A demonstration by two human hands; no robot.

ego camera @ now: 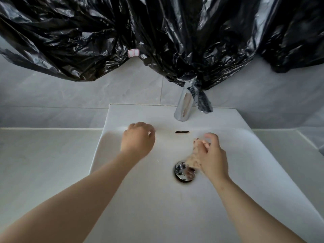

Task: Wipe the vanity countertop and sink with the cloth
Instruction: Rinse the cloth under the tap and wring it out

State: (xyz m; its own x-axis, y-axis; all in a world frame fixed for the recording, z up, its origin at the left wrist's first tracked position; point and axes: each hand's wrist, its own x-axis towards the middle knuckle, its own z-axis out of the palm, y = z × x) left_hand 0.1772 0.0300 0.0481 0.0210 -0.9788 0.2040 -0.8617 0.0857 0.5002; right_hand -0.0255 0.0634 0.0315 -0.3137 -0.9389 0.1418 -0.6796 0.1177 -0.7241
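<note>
Head view, right hand (213,158) gripping cloth (193,159), left hand (138,138) curled

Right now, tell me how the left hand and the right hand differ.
The right hand grips the blurred cloth; the left hand curls with nothing visible in it. The right hand is beside the drain; the left hand is at the back-left slope of the sink. Both are bare and over it.

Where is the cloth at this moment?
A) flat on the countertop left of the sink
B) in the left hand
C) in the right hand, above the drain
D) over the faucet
C: the right hand grips the blurred cloth inside the sink, just over the drain.
</note>
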